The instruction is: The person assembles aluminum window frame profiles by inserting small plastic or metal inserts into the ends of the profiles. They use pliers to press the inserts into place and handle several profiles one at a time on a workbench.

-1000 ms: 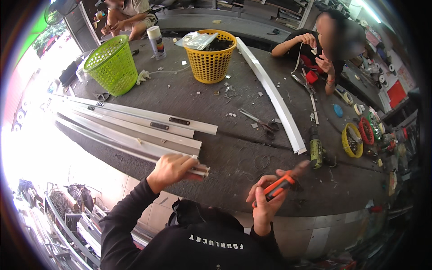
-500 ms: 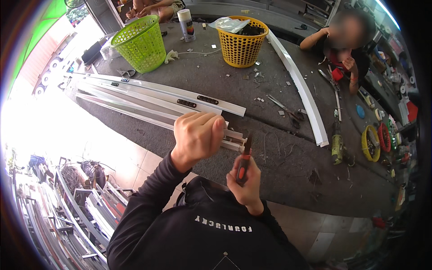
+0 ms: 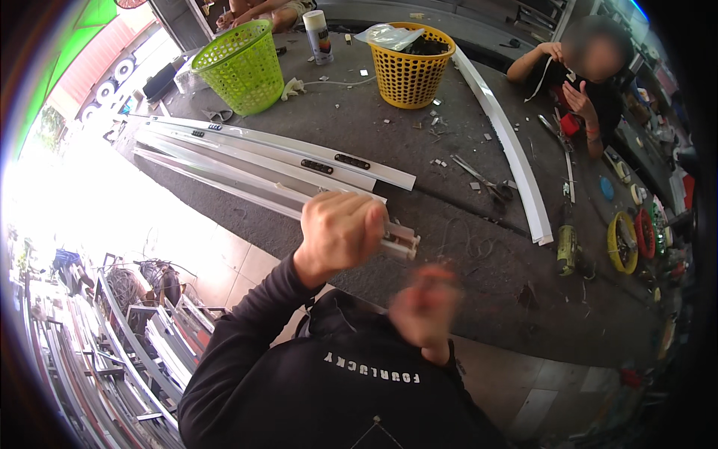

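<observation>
My left hand point(image 3: 338, 236) is wrapped in a fist around the end part of a white metal profile point(image 3: 402, 243). The profile's open channel end sticks out past the thumb, and its long body runs to the far left. My right hand point(image 3: 422, 318) is smeared by motion, just below and right of that end. In it is a hand tool point(image 3: 436, 277) with a red-and-black handle, too blurred to show its kind; it is apart from the profile. Beyond my left hand lie more white profiles point(image 3: 258, 150), some with black slotted fittings point(image 3: 351, 161).
A green basket point(image 3: 239, 71), a spray can point(image 3: 318, 41) and a yellow basket point(image 3: 411, 75) stand at the back. Scissors point(image 3: 482, 179), a long white strip point(image 3: 508, 142) and a green drill point(image 3: 565, 251) lie rightward. A co-worker point(image 3: 583, 82) sits at the far right.
My right hand has swung down and to the right with the tool, off the profile's end. My left hand has shifted slightly right, still gripping. The co-worker's lower hand has risen slightly.
</observation>
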Motion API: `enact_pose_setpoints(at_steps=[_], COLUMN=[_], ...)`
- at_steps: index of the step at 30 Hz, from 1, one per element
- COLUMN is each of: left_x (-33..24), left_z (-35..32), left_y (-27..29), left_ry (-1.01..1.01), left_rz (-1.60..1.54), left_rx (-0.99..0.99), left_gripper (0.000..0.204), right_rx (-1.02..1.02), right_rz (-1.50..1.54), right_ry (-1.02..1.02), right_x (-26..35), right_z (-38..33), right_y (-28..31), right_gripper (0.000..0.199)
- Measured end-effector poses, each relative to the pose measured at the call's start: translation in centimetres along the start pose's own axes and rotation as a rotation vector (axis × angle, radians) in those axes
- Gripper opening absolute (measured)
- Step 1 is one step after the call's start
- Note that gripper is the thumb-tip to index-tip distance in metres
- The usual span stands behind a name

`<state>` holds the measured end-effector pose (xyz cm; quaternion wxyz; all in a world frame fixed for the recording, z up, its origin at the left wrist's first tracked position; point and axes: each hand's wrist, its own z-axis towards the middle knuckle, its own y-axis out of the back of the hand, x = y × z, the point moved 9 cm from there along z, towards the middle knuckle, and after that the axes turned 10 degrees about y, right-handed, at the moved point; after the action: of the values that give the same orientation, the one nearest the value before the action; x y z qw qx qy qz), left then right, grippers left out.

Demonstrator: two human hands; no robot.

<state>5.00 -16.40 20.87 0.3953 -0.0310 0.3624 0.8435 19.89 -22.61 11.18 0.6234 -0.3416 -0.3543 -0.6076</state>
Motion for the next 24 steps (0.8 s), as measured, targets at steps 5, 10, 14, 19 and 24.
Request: enact_pose_setpoints(at_steps=[5,10,14,19,24], left_x=[0.2,0.2,-0.2,0.4,0.3], left_z=[-0.1,0.0,-0.2,-0.5,-1.3], left_y=[0.2,0.2,0.3,0.2,-0.2], left_ry=[0.039,0.049,0.058,0.101,0.069], left_rz=[0.01,0.02,0.006,0.026,0.012], left_rx=[0.031,0.045,0.05,0.048,0.076], left_gripper=[0.027,0.028,0.028,0.041,0.027], right_rx=[-0.387,0.031,-0.611,0.058,-0.625], right_rz=[0.488,-0.074,0.765,-0.056,0.753], right_ry=[-0.028,-0.025,-0.013,-0.151,0.047], right_x=[-0.1,0.7,-1.1,-1.9,-4.2], right_z=[-0.1,0.2,-1.5,-0.9,-3.3], right_y=[2.0,-0.8,3.3,0.2,3.2], right_gripper=[0.028,0.025,0.024,0.024,0.029])
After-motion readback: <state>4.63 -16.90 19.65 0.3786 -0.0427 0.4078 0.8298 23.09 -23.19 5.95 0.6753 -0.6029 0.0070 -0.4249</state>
